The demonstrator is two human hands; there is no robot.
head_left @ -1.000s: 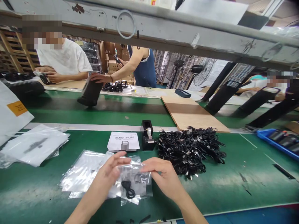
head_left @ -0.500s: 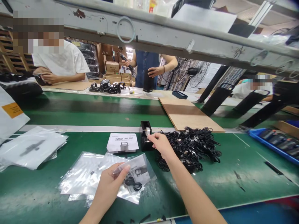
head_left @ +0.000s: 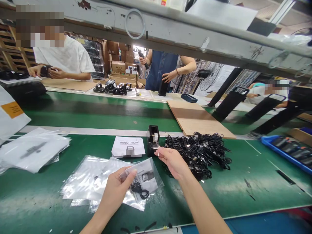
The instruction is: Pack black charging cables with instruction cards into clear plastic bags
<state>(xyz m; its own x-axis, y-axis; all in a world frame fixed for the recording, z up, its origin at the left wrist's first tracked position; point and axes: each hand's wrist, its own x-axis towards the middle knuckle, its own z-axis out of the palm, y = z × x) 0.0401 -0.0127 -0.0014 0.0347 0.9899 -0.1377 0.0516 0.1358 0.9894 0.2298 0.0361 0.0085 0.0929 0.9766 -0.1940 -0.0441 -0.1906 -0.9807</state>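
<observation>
My left hand (head_left: 119, 184) pinches a clear plastic bag (head_left: 156, 177) by its upper left corner. Inside the bag show a printed manual (head_left: 147, 170) and a coiled black cable (head_left: 140, 191). At the front of a black tape dispenser (head_left: 149, 148), my right hand (head_left: 172, 160) has thumb and fingers pinched on a short piece of clear tape (head_left: 158, 153). A stack of manuals (head_left: 128, 146) with "Thunder Trail Pro" on top lies left of the dispenser. Flat clear bags (head_left: 81, 180) lie spread beneath and left of my left hand.
A heap of black cables (head_left: 200, 152) lies right of the dispenser. More bagged sheets (head_left: 34, 149) rest at left. A wooden board (head_left: 197, 118) spans the back, and a blue tray (head_left: 266, 141) stands at right. Co-workers (head_left: 65, 58) work across the bench beneath an overhead beam (head_left: 170, 29).
My right hand has come down and slightly toward me from the tape roll to the dispenser's front edge, drawing out tape. My left hand still holds the bag in nearly the same place.
</observation>
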